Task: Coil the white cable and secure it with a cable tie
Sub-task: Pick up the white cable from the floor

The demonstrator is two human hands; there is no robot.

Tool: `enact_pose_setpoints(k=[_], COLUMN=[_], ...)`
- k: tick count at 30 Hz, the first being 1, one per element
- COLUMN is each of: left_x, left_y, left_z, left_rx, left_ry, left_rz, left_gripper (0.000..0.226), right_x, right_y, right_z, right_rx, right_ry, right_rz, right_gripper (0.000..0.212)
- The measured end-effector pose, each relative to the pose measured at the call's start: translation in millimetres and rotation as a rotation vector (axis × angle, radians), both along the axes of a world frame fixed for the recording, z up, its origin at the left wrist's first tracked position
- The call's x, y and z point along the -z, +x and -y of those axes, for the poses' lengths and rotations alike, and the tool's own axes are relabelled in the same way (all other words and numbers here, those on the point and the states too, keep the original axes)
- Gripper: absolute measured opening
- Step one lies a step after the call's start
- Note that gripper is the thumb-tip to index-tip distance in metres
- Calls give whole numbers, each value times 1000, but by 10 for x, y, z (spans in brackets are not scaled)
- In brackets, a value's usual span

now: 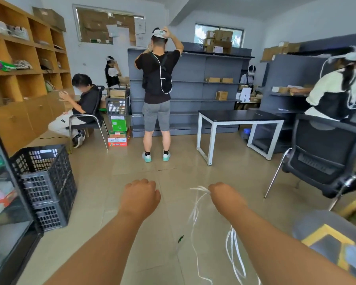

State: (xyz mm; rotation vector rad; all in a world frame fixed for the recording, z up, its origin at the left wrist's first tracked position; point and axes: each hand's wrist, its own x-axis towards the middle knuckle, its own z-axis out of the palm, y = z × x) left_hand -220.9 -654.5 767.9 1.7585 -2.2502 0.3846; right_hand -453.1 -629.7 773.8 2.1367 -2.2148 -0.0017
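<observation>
White cable (194, 213) hung in several slack strands from the right hand (224, 195), whose fingers were curled round a bunch of its loops at the hand's left side. From there the strands ran down and toward the near edge, over the tiled floor (111, 177), and more loose loops trailed under the right forearm. It was not yet a tidy coil.

The left hand (141, 197) sat level with the right and to the left of the cable, clear of it. Its fingers were curled under in a loose fist with nothing showing in them, and its palm was turned away. It looked the freer hand to reach right and gather the hanging strands.

A small dark green thing (180, 239) showed between the arms, too small to identify as a tie.

Stacked black crates (49, 183) stood at the left, their contents unclear through the mesh.
</observation>
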Motion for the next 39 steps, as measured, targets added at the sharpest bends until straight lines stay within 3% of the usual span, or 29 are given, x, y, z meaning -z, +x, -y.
enact_pose_setpoints(k=[10,21,39], left_x=[-157,-115,-343], left_y=[-827,-1925,-4309], left_z=[2319,4071,7043], left_rx=[236,363,297], left_ry=[37,9,18], left_rz=[67,59,22], left_gripper=[31,28,29], right_x=[-23,-22,-338], right_y=[-705,-1748,-4097], right_z=[1854,3459,6391], right_rx=[245,325,325], right_ry=[-18,-54,-67], right_rz=[67,76,73], right_gripper=[30,27,23])
